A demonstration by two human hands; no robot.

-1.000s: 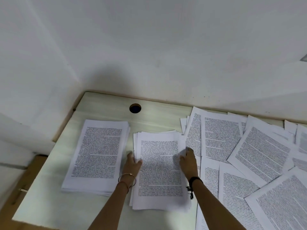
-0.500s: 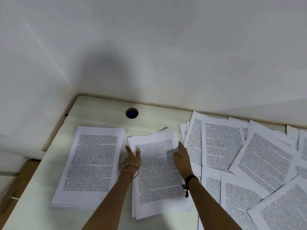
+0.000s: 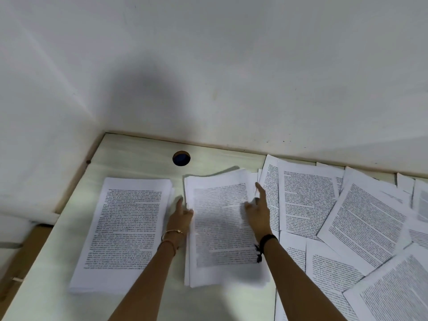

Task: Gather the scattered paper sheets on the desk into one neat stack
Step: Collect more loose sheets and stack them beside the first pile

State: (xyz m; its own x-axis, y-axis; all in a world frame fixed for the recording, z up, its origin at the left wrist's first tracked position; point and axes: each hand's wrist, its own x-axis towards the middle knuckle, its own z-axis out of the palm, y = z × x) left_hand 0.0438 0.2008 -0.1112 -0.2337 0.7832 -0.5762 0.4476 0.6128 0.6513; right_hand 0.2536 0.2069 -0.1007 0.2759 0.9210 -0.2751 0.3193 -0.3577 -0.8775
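Pale tabletop [image 3: 139,158] carries one squared stack [image 3: 129,228], a ragged pile [image 3: 220,228] and many loose sheets [image 3: 359,218] ungathered. Flanking that pile, the left hand [image 3: 180,216] and right hand [image 3: 257,214] show fingers apparently straight, holding nothing.

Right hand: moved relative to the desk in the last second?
Yes. The right hand has slid away from the person along the right edge of the middle pile, toward the wall. Its fingertips are now nearer the level of the cable hole.

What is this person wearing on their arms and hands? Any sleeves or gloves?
No sleeves or gloves show; both forearms are bare. The left hand has thin gold-coloured bangles at its wrist. The right hand has a black band at its wrist, with a short knotted tail dangling.
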